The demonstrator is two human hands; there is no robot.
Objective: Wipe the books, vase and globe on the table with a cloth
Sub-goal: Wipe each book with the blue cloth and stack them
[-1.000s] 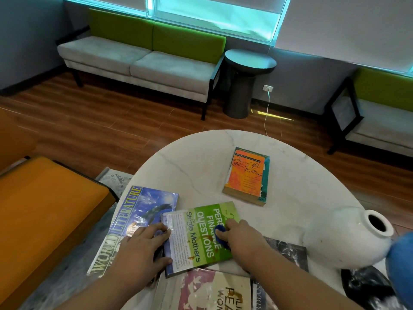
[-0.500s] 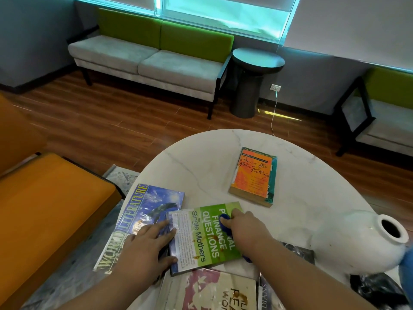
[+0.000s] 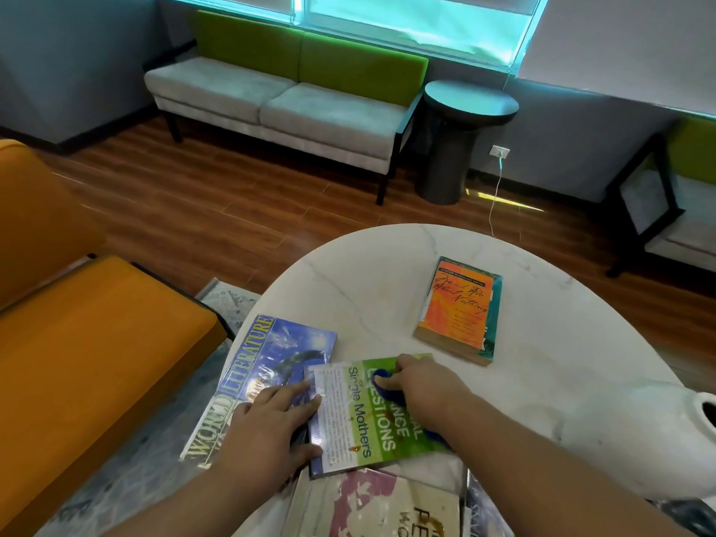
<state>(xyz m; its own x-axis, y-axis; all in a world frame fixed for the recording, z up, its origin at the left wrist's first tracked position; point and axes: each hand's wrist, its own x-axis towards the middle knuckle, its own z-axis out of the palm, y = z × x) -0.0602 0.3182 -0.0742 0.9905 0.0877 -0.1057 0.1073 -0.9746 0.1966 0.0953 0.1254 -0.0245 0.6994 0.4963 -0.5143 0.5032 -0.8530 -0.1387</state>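
A green and white finance book (image 3: 362, 416) lies near the front of the white marble table (image 3: 542, 366). My right hand (image 3: 420, 383) presses a blue cloth (image 3: 385, 383) onto its cover near the far edge. My left hand (image 3: 267, 428) lies flat with spread fingers on the book's left edge, holding it down. A blue World Literature book (image 3: 267, 366) lies partly under it on the left. An orange book (image 3: 461, 308) lies apart farther back. The white vase (image 3: 639, 432) lies on its side at the right edge. The globe is out of view.
More books (image 3: 379, 505) lie at the table's front edge. An orange seat (image 3: 89, 354) stands close on the left. Beyond the table are wooden floor, a green and grey sofa (image 3: 286, 91), a dark round side table (image 3: 465, 137) and a chair (image 3: 674, 211) at right.
My right hand has slid the blue cloth across the green book's cover toward its far edge. My left hand stays on the book's left edge. The view has shifted left.
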